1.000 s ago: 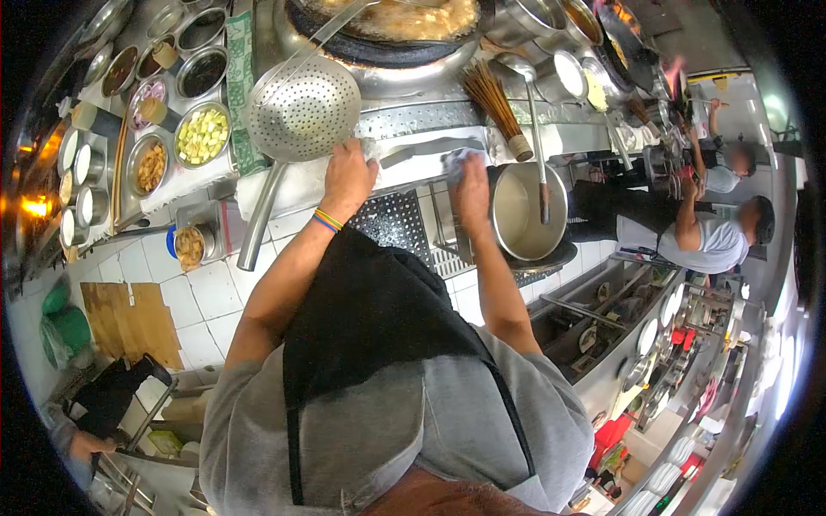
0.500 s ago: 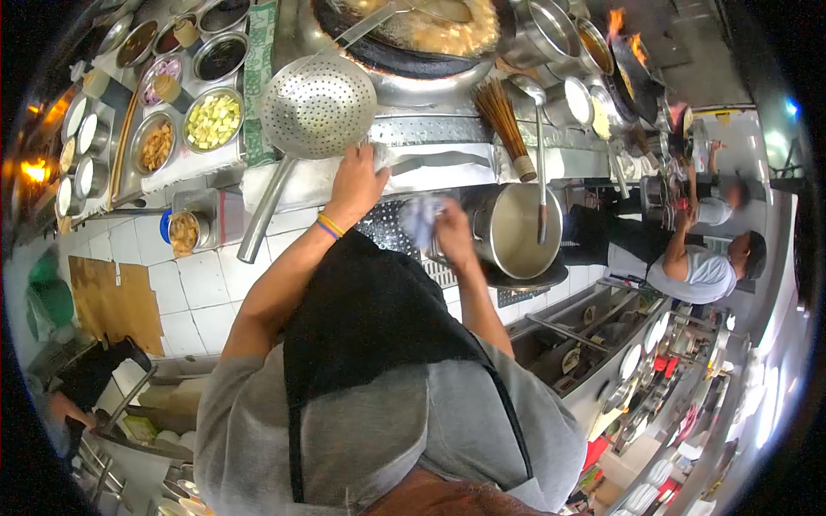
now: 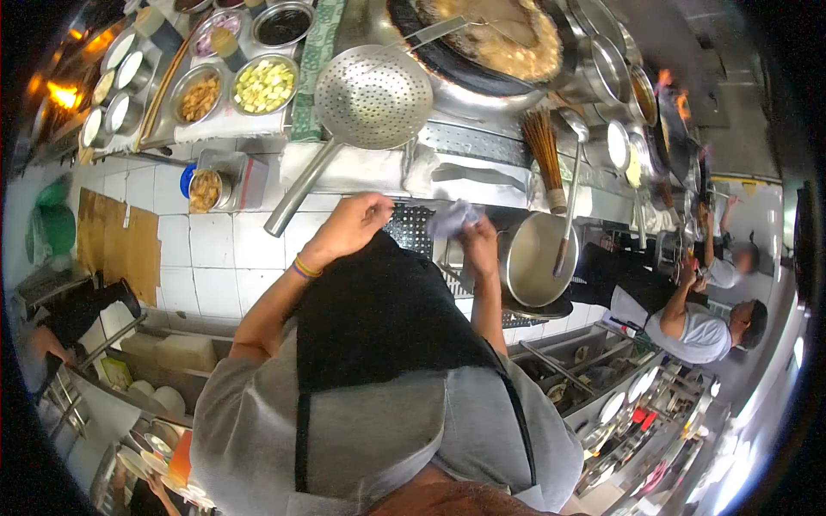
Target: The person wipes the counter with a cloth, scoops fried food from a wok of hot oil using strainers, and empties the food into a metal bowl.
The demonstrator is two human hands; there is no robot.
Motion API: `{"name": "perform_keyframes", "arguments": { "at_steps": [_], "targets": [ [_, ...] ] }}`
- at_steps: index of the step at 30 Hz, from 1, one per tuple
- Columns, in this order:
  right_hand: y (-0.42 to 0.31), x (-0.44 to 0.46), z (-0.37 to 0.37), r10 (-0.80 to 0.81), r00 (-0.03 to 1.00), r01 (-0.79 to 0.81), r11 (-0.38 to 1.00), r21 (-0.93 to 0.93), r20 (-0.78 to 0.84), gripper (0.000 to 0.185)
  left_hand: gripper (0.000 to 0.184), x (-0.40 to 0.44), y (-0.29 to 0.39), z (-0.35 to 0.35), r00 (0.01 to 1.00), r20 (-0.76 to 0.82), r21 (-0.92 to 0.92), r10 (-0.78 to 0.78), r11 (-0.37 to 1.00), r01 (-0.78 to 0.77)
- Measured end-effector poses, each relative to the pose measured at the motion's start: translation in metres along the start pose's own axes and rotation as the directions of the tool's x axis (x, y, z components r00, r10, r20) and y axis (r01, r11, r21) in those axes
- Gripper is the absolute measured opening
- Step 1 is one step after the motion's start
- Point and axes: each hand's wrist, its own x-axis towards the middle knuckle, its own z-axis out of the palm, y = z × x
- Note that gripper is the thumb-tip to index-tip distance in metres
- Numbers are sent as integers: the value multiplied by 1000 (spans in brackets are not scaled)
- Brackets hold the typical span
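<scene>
My right hand [image 3: 481, 245] is closed on a crumpled bluish-white cloth [image 3: 454, 220], held in front of the counter's edge beside a large pot [image 3: 540, 258]. The cloth is smeared by motion. With a coloured band at its wrist, my left hand [image 3: 351, 225] hovers over the apron, fingers loosely curled and apart, nothing visible in them. It is nearest to a perforated strainer ladle [image 3: 373, 99], whose handle [image 3: 303, 189] juts past the counter edge. White folded towels [image 3: 344, 168] lie along that edge under the strainer.
A wok [image 3: 495, 43] of bubbling oil stands behind the strainer. A bamboo brush [image 3: 542, 159] and a ladle [image 3: 570, 185] lie to the right. Bowls of diced green vegetable [image 3: 265, 86] and brown pieces [image 3: 198, 96] stand left. Flames [image 3: 64, 95] burn far left. Another person [image 3: 697, 322] works at right.
My left hand has come away from the towel by the strainer and drawn back toward my body. My right hand still holds the cloth. The view has shifted, so the counter sits farther right.
</scene>
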Motion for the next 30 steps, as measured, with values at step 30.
{"name": "perform_keyframes", "arguments": {
  "at_steps": [30],
  "targets": [
    [-80, -20, 112, 36, 874, -369, 697, 614, 484, 54, 26, 4, 26, -6, 990, 142, -428, -22, 900, 81]
  ]
}}
